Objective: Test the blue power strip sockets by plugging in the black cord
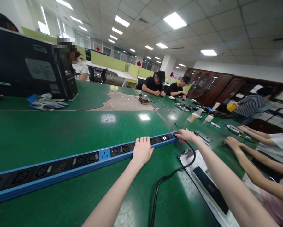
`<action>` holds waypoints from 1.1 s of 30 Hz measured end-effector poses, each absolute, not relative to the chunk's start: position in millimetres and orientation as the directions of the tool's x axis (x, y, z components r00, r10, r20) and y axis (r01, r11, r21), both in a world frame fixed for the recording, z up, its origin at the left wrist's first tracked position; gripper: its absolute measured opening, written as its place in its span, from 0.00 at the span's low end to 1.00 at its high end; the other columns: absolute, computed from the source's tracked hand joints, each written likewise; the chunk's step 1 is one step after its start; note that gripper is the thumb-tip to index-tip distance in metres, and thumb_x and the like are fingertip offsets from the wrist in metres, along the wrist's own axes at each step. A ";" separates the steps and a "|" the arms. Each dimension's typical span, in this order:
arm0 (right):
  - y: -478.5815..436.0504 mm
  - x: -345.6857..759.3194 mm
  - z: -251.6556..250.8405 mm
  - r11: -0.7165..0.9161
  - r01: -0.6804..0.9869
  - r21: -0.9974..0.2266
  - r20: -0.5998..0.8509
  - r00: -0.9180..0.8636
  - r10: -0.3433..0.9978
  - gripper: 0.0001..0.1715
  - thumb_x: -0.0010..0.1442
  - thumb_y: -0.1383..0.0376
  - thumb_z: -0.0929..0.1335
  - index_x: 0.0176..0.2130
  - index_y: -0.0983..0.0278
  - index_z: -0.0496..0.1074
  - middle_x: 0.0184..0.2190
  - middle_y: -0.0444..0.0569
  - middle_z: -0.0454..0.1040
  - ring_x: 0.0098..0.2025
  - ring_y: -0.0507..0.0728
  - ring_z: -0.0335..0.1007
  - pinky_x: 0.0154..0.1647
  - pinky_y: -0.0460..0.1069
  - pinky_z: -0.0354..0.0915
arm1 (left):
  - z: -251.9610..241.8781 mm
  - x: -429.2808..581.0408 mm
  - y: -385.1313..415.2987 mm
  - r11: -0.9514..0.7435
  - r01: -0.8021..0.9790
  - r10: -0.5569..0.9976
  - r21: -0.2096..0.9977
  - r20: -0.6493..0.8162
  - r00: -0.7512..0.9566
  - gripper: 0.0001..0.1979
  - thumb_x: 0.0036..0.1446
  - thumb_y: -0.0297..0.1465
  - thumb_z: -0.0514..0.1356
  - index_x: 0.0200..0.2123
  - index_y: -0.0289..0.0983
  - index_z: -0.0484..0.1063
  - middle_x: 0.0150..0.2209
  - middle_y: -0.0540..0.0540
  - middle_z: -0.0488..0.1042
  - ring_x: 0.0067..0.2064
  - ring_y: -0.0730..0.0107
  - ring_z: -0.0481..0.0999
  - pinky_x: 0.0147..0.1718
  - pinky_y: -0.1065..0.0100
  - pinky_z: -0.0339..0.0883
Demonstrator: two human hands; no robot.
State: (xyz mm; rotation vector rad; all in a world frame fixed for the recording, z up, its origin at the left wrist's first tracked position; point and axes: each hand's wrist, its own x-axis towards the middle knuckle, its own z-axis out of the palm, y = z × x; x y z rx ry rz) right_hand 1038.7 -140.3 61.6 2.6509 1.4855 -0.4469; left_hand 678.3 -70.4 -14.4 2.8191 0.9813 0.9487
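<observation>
One long power strip (105,154) lay across the green counter (61,132), sockets upward, its near end cut off by the left edge of the view. The step in hand appeared to be steadying the strip while its cable end was handled. Sound practice called for light, even pressure from above, fingers clear of the socket openings, and force directed along the strip rather than sideways. The black cable (156,195) ran from the far end in a loose bend, over the corner of the clipboard (203,158) and down the counter; slack there was judged useful, since a tight bend could have strained the joint. The phone (211,190) lay on the clipboard's papers, near the cable, and warranted clearance.

Left hand (142,151): palm down, about midway along the visible strip. Its fingers lay close together across the top, thumb set apart at the near edge, so that the strip was spanned and lightly held. The forearm rose obliquely from the lower edge of the view.

Right hand (185,135): at the far end, fingers bent inward where the cable emerged. Whether they gripped strip or cable, and how firmly they were closed, could not be told. The forearm reached in from the lower right, elbow out of view.
</observation>
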 end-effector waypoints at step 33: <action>-113.4 1047.6 95.7 -0.596 0.789 -0.150 -0.642 0.381 0.666 0.26 0.58 0.45 0.69 0.37 0.67 0.72 0.24 0.52 0.78 0.27 0.59 0.78 0.30 0.50 0.75 | -11.2 730.5 -77.2 -0.772 0.611 0.600 0.175 0.518 0.609 0.33 0.56 0.46 0.66 0.59 0.37 0.65 0.49 0.37 0.73 0.51 0.50 0.69 0.51 0.52 0.60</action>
